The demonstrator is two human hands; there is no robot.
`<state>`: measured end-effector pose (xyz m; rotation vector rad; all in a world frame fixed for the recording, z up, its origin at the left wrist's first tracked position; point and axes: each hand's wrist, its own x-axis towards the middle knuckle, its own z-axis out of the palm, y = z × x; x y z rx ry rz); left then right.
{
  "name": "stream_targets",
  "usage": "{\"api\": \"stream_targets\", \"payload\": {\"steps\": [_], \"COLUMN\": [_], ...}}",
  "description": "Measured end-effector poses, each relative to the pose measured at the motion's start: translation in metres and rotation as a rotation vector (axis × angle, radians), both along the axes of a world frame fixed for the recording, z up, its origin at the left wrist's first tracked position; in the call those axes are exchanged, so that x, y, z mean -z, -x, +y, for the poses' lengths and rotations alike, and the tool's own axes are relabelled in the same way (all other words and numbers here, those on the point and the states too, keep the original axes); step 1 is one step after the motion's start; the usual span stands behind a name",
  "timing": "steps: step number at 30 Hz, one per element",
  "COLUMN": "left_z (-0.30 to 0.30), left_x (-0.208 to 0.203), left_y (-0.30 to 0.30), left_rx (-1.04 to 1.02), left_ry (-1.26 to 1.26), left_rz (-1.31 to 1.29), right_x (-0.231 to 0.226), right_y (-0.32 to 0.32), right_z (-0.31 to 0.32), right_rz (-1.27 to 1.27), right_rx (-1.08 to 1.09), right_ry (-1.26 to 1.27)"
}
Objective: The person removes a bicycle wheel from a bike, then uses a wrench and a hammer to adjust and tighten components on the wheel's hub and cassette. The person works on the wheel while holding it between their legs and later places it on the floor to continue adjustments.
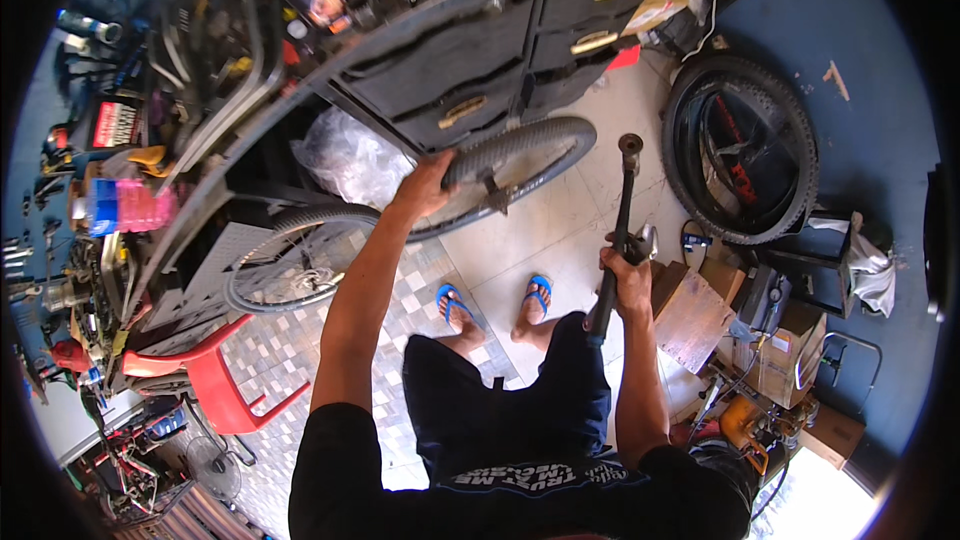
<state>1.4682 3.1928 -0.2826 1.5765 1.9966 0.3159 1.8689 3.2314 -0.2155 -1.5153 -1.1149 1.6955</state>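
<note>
My left hand is closed round the tyre of a bicycle wheel, which stands tilted in front of the drawers. Spokes and a dark hub show inside its rim. My right hand grips a long black bar-shaped tool, held nearly upright. The tool has a round metal head at its far end and a thicker lower part beside my thigh. A shiny silver piece sits next to my right fingers; whether it belongs to the tool I cannot tell.
Another wheel lies at left near a red plastic chair. Tyres lean on the blue wall at right, above boxes and a wooden board. A cluttered workbench with drawers curves across the far side.
</note>
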Motion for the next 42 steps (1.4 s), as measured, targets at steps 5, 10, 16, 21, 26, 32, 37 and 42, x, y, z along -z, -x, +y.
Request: {"api": "stream_targets", "payload": {"steps": [5,10,16,21,26,32,37,42], "left_z": [0.032,0.037,0.019,-0.020,-0.072,-0.075,-0.075,-0.077], "left_x": [0.054,0.088,0.110,0.198,0.258,0.272,0.245,0.261], "left_y": [0.007,0.027,0.007,-0.082,-0.155,-0.173,-0.173,-0.185], "left_rx": [-0.060,-0.042,-0.144,-0.086,-0.100,-0.119,0.062,-0.063], "left_ry": [-0.546,-0.734,-1.095,-0.891,-0.347,-0.423,-0.282,-0.117], "left_rz": [0.581,0.626,0.500,-0.303,-0.814,-0.823,-0.693,-0.596], "right_x": [0.118,0.218,0.259,0.298,0.285,0.310,0.338,0.349], "right_y": [0.025,0.053,0.094,0.110,0.102,0.091,0.071,0.077], "right_z": [0.002,-0.008,0.006,0.011,0.001,-0.003,-0.014,-0.021], "right_rz": [-0.013,0.045,0.356,0.605,0.718,0.650,0.588,0.655], "right_rx": [-0.071,-0.143,-0.142,-0.119,-0.100,-0.110,-0.138,-0.103], "right_ry": [-0.022,-0.165,-0.230,-0.301,-0.232,-0.254,-0.184,-0.116]}}
